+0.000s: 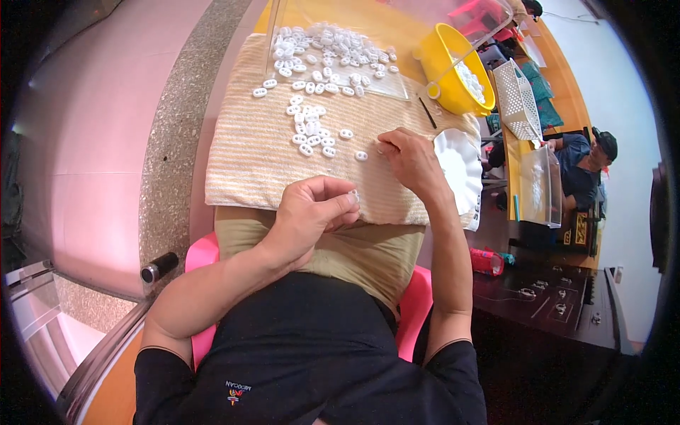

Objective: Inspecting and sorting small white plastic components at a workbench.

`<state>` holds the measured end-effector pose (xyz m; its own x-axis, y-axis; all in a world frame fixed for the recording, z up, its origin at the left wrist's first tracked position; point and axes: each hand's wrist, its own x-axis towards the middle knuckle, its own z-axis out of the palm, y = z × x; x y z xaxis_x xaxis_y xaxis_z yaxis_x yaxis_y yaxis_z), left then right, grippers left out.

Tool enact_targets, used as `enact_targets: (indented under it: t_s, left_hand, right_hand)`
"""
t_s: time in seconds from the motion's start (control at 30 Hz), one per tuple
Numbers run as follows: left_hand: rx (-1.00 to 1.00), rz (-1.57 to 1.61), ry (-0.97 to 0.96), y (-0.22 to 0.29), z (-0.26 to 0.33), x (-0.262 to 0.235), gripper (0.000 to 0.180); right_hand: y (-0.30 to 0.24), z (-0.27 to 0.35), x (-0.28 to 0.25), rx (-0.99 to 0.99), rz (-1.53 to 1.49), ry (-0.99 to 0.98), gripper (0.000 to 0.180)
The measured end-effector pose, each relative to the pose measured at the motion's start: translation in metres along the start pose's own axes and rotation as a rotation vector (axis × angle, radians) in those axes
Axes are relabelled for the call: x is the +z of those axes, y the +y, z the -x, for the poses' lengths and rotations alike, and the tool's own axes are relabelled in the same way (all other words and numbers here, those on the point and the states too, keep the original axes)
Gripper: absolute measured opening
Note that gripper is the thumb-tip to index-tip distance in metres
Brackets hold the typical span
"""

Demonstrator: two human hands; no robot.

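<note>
At six o'clock over the striped towel [248, 163], I see the left hand [306, 212] pinching a small pale piece [355, 193]. At four, the right hand [413, 161] curls nearly closed, whether on anything I cannot tell; oval white pieces [310, 128] lie toward eleven.

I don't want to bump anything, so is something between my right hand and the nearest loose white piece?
Nothing visible is in the way: only striped towel lies between the right hand and that white piece. The left hand is nearer the body.
</note>
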<state>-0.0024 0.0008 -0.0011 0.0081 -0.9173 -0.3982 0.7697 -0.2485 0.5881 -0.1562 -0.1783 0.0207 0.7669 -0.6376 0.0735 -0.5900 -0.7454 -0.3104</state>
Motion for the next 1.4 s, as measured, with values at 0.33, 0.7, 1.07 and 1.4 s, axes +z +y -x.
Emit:
enact_targets:
  t_s: [0.33, 0.7, 1.07, 1.4]
  left_hand:
    - [0.003, -0.013, 0.011, -0.002, -0.003, -0.003, 0.016]
    - [-0.012, 0.012, 0.034, -0.001, -0.005, -0.002, 0.015]
    - [-0.038, -0.005, 0.045, 0.001, -0.007, -0.005, 0.016]
    - [-0.025, 0.002, 0.03, 0.0, -0.007, -0.004, 0.016]
  right_hand:
    - [-0.006, 0.007, 0.002, 0.002, -0.021, -0.015, 0.023]
    - [-0.009, 0.037, 0.007, 0.029, -0.381, 0.046, 0.025]
    - [-0.019, 0.052, 0.019, 0.288, -1.169, -0.234, 0.028]
    - [-0.031, 0.053, 0.018, 0.354, -1.398, -0.223, 0.03]
